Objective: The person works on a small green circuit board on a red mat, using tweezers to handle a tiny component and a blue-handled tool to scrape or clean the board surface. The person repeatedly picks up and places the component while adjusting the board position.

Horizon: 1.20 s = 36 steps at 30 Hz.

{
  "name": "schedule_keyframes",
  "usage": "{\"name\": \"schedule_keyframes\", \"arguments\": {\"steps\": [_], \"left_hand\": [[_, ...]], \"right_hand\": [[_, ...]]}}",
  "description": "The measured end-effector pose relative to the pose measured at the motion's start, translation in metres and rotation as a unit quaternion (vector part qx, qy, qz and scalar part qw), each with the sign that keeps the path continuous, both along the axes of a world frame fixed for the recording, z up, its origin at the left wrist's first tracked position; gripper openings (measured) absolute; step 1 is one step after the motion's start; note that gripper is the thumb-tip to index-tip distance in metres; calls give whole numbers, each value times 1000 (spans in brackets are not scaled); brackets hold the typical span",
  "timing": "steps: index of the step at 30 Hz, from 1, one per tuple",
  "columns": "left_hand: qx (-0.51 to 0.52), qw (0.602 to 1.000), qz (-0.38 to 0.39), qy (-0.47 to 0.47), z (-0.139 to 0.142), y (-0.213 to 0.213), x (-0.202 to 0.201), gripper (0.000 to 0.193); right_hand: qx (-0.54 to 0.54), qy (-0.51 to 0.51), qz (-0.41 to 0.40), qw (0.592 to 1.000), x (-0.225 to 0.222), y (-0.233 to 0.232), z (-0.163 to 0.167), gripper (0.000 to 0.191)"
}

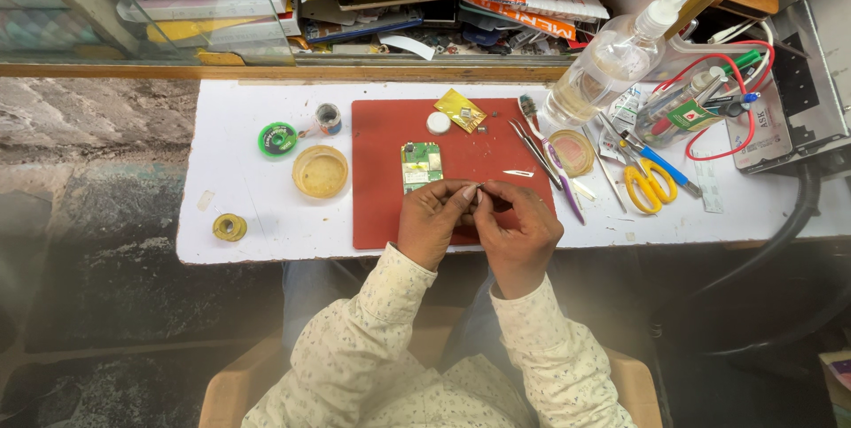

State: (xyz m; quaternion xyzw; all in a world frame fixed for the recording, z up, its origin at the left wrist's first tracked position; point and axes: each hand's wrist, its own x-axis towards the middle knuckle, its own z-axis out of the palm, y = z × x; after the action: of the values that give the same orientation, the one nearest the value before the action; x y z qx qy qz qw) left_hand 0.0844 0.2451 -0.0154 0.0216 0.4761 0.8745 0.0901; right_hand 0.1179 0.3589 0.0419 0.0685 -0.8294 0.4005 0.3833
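White desk [257,206] carries a red rectangular mat [381,153]. Over its near edge, left hand [432,220] and right hand [519,226] pinch together a tiny part, too small to identify. Green circuit board [421,165] lies just beyond the hands.

Person, seated, seen from above: long-sleeved shirt in cream fabric with a fine scattered dark speckle print, cuffs ending at the wrists. Left hand [432,220] and right hand [519,229] bare, without gloves, rings or watch visible. Blue-grey trousers show at 12 o'clock from the torso, between the sleeves.
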Motion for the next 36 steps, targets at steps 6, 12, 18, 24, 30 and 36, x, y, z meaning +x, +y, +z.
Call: {"name": "schedule_keyframes", "arguments": {"steps": [6,12,18,24,30,36], "left_hand": [[-5,1000,2,6,4,-2,0,23],[11,1000,5,14,2,0,1,22],[-22,999,39,17,-6,7,-2,21],[-64,998,12,25,-8,6,-1,28],[-59,996,-57,30,-3,-2,-1,29],[-20,999,-9,33,-6,6,-1,24]], "right_hand": [[-91,-12,26,995,2,-1,-11,20],[-144,-69,66,985,-1,9,-18,22],[-160,-123,124,972,-3,17,-17,26],[-120,-117,136,976,-6,21,-16,26],[-45,-100,156,982,-9,26,-15,29],[120,-25,94,988,-8,31,-8,33]]}}
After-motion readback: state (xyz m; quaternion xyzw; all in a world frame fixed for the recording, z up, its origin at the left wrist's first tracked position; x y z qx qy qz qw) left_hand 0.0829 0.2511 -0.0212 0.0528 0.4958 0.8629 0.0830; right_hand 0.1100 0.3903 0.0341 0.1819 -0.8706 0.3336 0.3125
